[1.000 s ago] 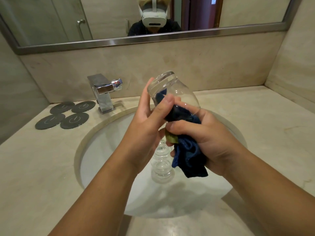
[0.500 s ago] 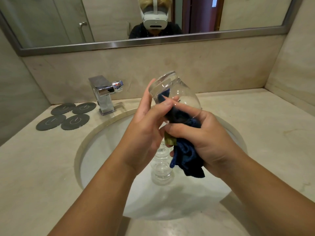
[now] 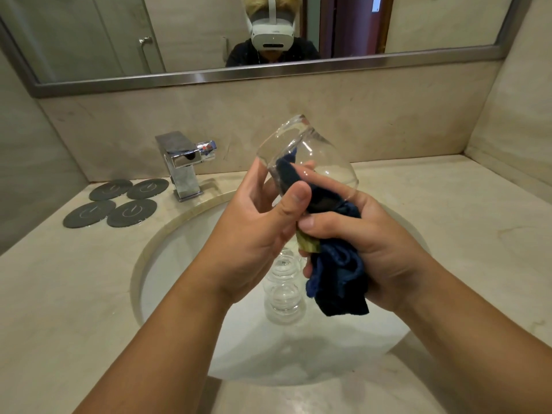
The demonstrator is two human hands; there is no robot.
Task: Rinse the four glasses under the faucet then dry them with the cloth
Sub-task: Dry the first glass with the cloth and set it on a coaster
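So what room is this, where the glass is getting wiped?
Probably a bathroom: a round sink set in a stone counter, a chrome faucet, and a wide mirror above.

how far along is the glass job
Done: the chrome faucet runs no water, so rinsing seems over. In hand: the left hand holds one clear glass tilted while the right hand works a dark blue cloth inside it. Left: a stack of clear glasses waits in the white sink basin, count unclear; four dark round coasters bear none.
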